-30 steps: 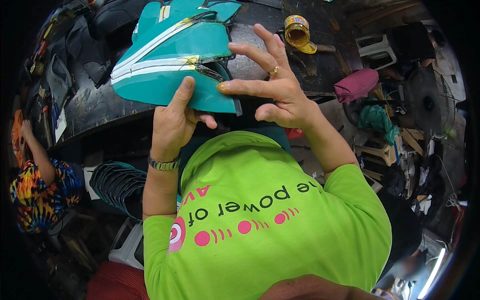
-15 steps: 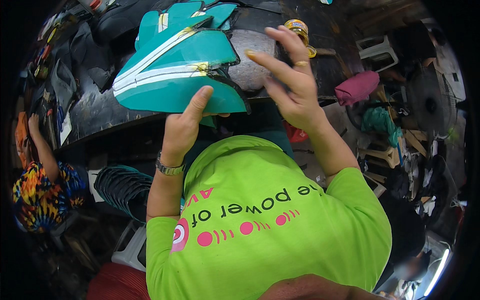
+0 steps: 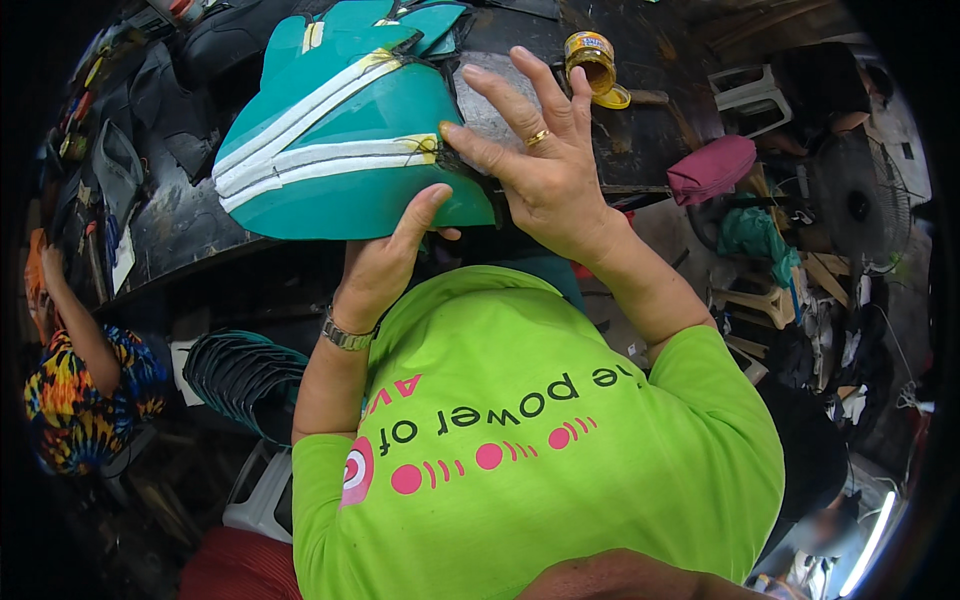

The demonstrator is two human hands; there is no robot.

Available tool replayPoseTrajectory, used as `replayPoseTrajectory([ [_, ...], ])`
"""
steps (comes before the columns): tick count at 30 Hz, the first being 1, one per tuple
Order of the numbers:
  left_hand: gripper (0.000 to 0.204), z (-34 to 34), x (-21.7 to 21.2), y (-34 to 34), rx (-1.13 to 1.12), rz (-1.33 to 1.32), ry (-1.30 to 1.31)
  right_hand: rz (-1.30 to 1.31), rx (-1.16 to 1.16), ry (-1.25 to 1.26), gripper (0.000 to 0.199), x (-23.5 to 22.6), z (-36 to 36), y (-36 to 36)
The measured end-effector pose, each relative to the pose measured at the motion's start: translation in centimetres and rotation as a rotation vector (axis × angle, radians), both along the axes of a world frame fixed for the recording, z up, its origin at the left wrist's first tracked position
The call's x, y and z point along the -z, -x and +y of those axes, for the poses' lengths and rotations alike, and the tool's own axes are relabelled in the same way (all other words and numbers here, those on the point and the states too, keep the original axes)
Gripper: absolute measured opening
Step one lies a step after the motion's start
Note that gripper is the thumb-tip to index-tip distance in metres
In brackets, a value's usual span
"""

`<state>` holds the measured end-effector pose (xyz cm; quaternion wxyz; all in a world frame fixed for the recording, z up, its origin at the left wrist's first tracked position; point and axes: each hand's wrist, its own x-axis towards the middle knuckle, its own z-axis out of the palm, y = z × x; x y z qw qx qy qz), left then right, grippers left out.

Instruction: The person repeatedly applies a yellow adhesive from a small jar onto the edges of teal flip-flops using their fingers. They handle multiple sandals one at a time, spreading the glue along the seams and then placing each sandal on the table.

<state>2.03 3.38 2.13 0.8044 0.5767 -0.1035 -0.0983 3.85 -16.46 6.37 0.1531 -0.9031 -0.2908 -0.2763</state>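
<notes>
My left hand (image 3: 385,252) pinches the near edge of a teal shoe upper (image 3: 310,205), thumb on top and fingers beneath. White strips run along the piece in a V, with yellow smears and dark loose threads at their ends. My right hand (image 3: 555,170) is open over the piece's dark right edge, fingers spread. Its index fingertip carries a yellow paste and is at the end of the lower strip; whether it touches is unclear. More teal uppers (image 3: 345,25) lie behind. An opened jar of yellow paste (image 3: 590,62) stands to the right, its yellow lid (image 3: 612,98) beside it.
The dark worktable (image 3: 190,235) holds black material and tools at its left. A maroon pouch (image 3: 712,170) is at the right, near a standing fan (image 3: 860,195). Stacked dark-and-teal pieces (image 3: 245,375) sit lower left. Another person's arm (image 3: 85,310) shows at far left.
My right hand has moved left and down, bringing its index finger to the lower strip's end. The upper in my left hand has shifted slightly left and down.
</notes>
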Motion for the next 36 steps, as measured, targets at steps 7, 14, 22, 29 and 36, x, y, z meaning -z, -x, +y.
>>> replayPoseTrajectory([
  [7, 0.027, 0.9, -1.5, -0.8, 0.119, -0.208, -0.428, 0.094, -0.197, -0.129, 0.055, -4.5, -0.6, -1.0],
  [14, 0.020, 1.7, -6.4, -3.3, 0.257, -0.723, -0.918, -0.443, -0.637, 0.008, 0.082, -13.0, 3.2, -6.2],
  [22, 0.051, 1.8, -8.9, -5.1, -0.065, -0.902, -0.889, 0.345, -0.334, 0.451, 0.070, -16.2, -3.0, -4.4],
  [29, 0.047, 6.7, -1.7, -8.3, -0.675, -0.600, -0.687, 0.478, -0.126, -0.984, 0.076, -14.3, -19.2, -12.5],
  [36, 0.049, 7.3, 7.8, -9.8, -0.674, -0.243, -0.158, 0.142, 0.200, -1.738, 0.082, -0.2, -31.7, -24.1],
])
